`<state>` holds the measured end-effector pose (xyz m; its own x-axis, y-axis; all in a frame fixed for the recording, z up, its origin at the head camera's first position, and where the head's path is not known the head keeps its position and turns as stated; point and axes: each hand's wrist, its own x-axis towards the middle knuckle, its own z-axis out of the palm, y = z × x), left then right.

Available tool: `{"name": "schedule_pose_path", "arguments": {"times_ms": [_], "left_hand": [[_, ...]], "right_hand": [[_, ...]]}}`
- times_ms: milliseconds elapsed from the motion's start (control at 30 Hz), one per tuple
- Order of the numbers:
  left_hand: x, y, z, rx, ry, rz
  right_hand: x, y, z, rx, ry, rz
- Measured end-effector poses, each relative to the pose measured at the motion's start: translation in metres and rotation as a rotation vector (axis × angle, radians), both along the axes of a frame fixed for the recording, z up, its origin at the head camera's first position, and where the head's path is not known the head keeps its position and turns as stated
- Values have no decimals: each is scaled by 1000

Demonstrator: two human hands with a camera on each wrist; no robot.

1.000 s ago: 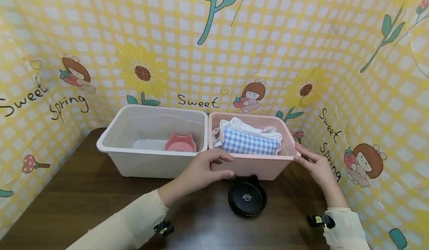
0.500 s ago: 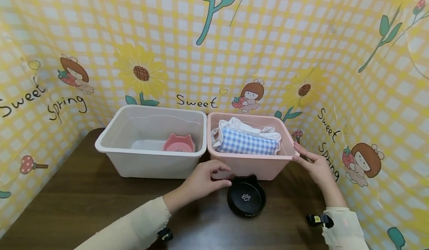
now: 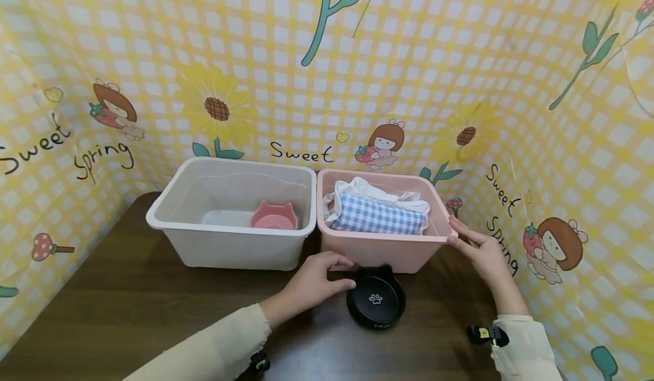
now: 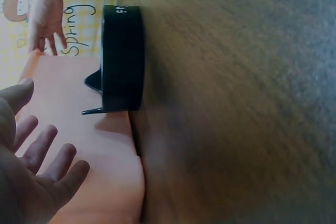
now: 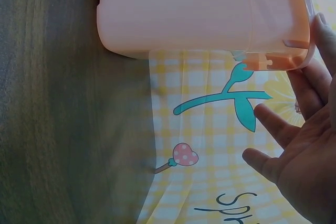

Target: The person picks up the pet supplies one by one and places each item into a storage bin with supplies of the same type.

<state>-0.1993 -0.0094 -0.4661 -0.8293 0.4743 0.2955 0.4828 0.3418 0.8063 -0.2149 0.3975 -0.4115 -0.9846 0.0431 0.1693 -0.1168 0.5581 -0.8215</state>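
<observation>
A round black pet bowl (image 3: 376, 298) with cat ears and a white paw print lies on the table in front of the pink bin (image 3: 375, 250). My left hand (image 3: 314, 281) is just left of the bowl, its thumb tip by the bowl's rim and its fingers loosely bent with nothing held. In the left wrist view these fingers (image 4: 42, 150) are spread apart in front of the bin. At the bin's front right corner, my right hand (image 3: 482, 253) pinches the rim between thumb and first fingers. Its other fingers (image 5: 268, 129) stick out free. Inside the bin is a blue-checked cloth bundle (image 3: 378, 216) with white ruffles.
A white bin (image 3: 230, 250) stands against the pink one on the left, with a pink cat-eared bowl (image 3: 274, 216) inside. Behind both bins and along the sides hangs a yellow-checked cloth backdrop (image 3: 286, 103). Brown wooden table (image 3: 102, 313) shows at the front.
My left hand has come down from the pink bin's front rim, lower and slightly right, toward the black bowl. The right hand has stayed at the bin's corner.
</observation>
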Motion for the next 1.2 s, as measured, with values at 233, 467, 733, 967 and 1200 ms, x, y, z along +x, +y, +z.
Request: {"name": "schedule_pose_path", "arguments": {"times_ms": [233, 467, 733, 967, 1200], "left_hand": [[-6, 7, -11, 5, -73, 27], [-11, 19, -20, -35, -79, 66], [-11, 33, -26, -137, -95, 125], [-10, 42, -31, -161, -91, 161], [-10, 46, -34, -156, -50, 205]], "right_hand": [[-1, 0, 0, -8, 1, 4], [-2, -1, 3, 17, 16, 1], [-2, 0, 2, 5, -13, -10], [-1, 0, 0, 34, -10, -19], [1, -1, 1, 23, -22, -28]]}}
